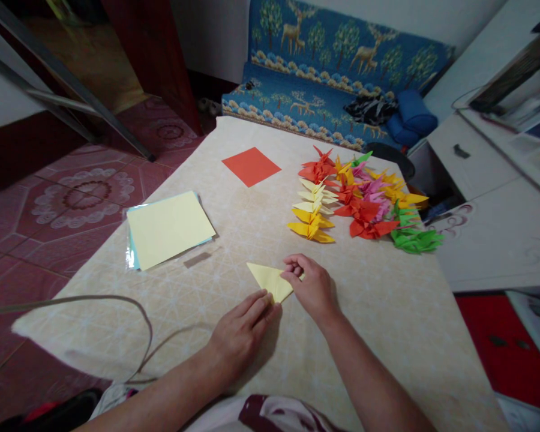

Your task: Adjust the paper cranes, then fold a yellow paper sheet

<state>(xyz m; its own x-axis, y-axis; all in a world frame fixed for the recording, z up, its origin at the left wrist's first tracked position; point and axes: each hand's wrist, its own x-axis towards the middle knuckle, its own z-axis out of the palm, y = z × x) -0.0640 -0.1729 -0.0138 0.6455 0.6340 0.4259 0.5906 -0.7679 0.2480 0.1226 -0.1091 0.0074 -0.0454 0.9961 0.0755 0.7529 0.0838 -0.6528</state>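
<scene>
A sheet of pale yellow origami paper (pixel 266 276), folded to a pointed shape, lies on the table in front of me. My left hand (pixel 242 329) holds its near corner down, fingertips bent onto the edge. At the paper's right end, my right hand (pixel 311 287) has thumb and fingers closed in a pinch that covers that corner. Beyond the hands stand rows of folded paper cranes (pixel 360 210) in red, orange, yellow, pink and green. A flat red paper square (pixel 251 167) rests farther back, apart from both hands.
To the left, yellow sheets (pixel 171 228) lie on a clear plastic sleeve with blue paper beneath. A cord (pixel 135 303) loops over the near left edge of the patterned tablecloth (pixel 234 228). Behind the table is a blue sofa (pixel 297 90); a white cabinet (pixel 490 222) stands right.
</scene>
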